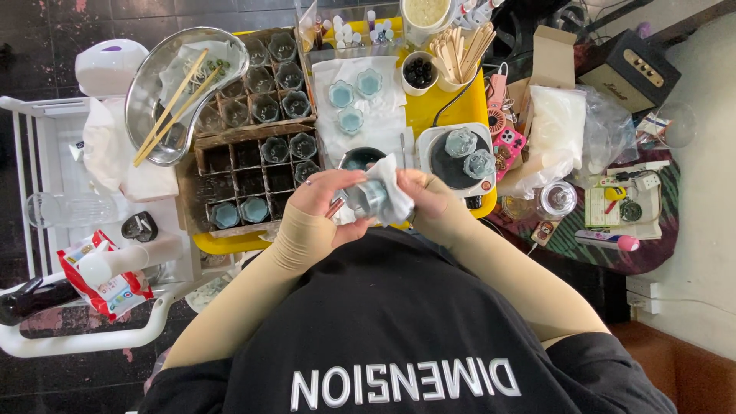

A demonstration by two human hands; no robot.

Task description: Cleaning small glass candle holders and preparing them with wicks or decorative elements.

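cluttered with small glass cups, the yellow table (448, 103) is seen from above; a metal bowl (157, 84) with chopsticks (172, 103) lies at far left. a small metal cup (366, 198) is gripped by the left hand (326, 203), while a white cloth (392, 188) is pressed against it by the closed right hand (428, 203).

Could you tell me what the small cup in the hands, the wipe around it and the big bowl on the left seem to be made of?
Cup: likely metal, shiny grey reflections. Wipe: tissue or thin cloth, white, crumpled. Bowl: polished steel, mirror-like sheen.
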